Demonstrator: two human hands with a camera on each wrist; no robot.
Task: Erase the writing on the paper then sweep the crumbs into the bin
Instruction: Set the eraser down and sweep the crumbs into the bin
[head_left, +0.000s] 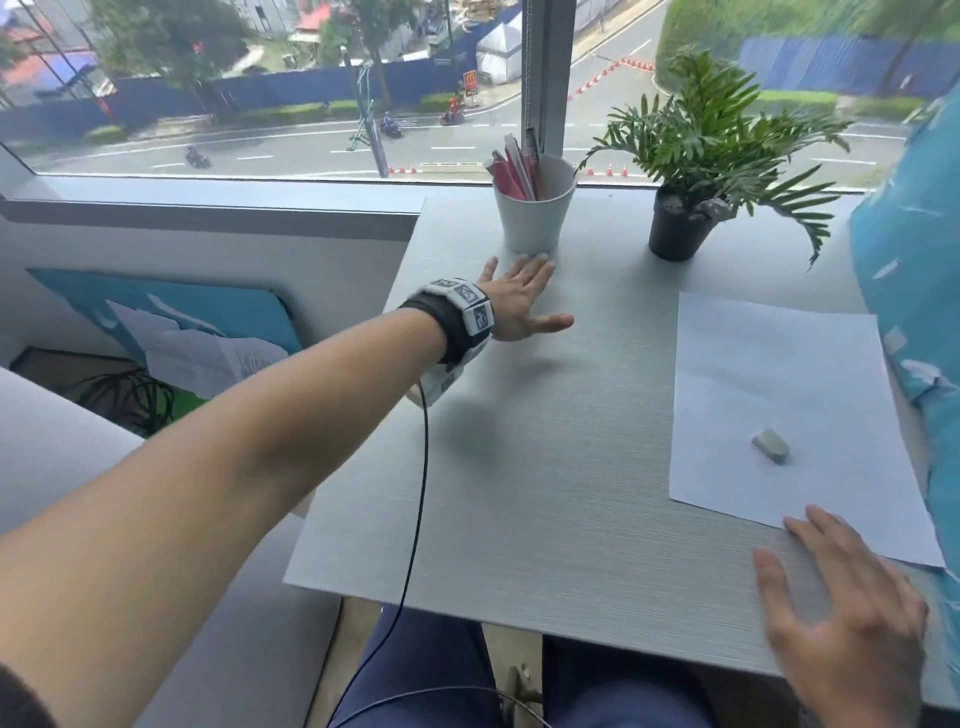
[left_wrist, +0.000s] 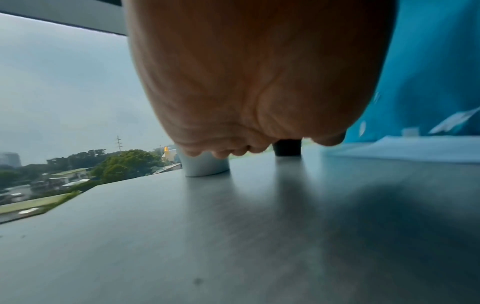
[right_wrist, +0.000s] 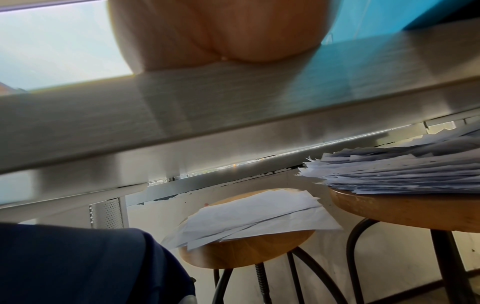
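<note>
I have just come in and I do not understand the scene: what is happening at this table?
A person sits at the table. The left hand lies flat near the white cup; the right hand rests open at the paper's near edge. The eraser lies on the paper, untouched. No writing shows.

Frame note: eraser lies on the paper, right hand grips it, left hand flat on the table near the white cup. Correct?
Not quite. The head view shows the right hand open at the table's near edge, holding nothing; the eraser lies alone on the paper. The left hand is flat near the white cup.
</note>
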